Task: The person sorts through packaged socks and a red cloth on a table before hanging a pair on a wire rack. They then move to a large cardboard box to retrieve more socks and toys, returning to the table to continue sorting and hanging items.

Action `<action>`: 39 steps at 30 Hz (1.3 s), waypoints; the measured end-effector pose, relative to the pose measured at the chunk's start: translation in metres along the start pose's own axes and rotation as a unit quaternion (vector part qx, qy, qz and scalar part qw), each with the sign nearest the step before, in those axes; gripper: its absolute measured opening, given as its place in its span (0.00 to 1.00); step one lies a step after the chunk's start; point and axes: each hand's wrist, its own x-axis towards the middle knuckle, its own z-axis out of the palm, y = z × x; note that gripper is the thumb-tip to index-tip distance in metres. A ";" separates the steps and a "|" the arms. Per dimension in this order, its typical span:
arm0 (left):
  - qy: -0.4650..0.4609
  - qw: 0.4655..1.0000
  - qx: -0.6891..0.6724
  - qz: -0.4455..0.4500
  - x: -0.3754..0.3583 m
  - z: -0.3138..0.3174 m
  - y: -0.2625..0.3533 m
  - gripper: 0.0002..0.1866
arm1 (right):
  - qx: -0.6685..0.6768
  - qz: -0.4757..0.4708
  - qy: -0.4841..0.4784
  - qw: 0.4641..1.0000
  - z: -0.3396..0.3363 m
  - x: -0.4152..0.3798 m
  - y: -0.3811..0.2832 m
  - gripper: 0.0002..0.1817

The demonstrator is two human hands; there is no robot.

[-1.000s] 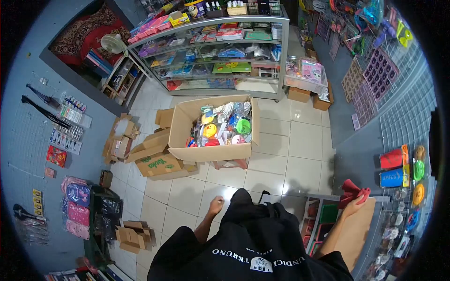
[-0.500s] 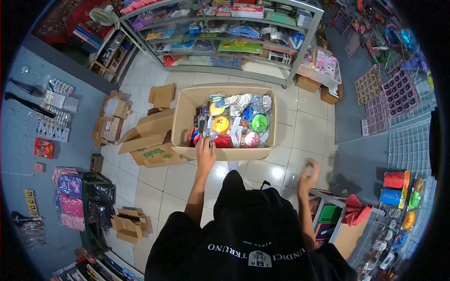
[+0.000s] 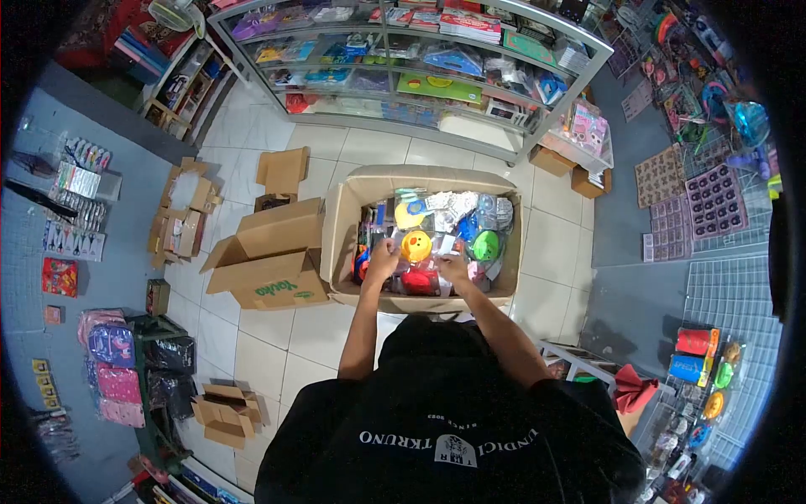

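A large open cardboard box (image 3: 337, 244) stands on the floor before me, filled with small packaged goods. My left hand (image 3: 384, 259) is inside its near left part, fingers curled, just left of a round yellow item with a face (image 3: 416, 245). On that item's other side my right hand (image 3: 454, 270) has its fingers drawn together beside a white piece. What either hand grips is too small to make out. Below the yellow item lies a red packaged thing (image 3: 419, 280). A green round item (image 3: 485, 245) sits to the right.
A flattened-open cardboard carton (image 3: 273, 273) touches the box's left side. A glass display case (image 3: 411, 122) stands beyond it. Small cartons (image 3: 225, 413) lie on the left floor. Goods hang on the wire grid (image 3: 729, 290) at right. A red cloth-like thing (image 3: 633, 389) is near my right elbow.
My right hand has come from out at the right side into the box. My left hand has moved from the near rim further in, beside the yellow item. The view has shifted slightly.
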 end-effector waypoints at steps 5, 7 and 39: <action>0.022 0.996 -0.056 -0.061 0.053 0.003 -0.008 0.26 | 0.039 -0.081 0.051 0.995 -0.035 -0.039 -0.034 0.07; 0.075 0.989 -0.119 -0.053 0.069 0.015 -0.010 0.23 | 0.031 -0.091 0.069 0.993 -0.048 -0.045 -0.037 0.07; -0.097 0.904 0.006 0.417 -0.070 -0.033 0.146 0.08 | 0.579 0.106 -0.043 0.807 -0.105 -0.090 -0.081 0.27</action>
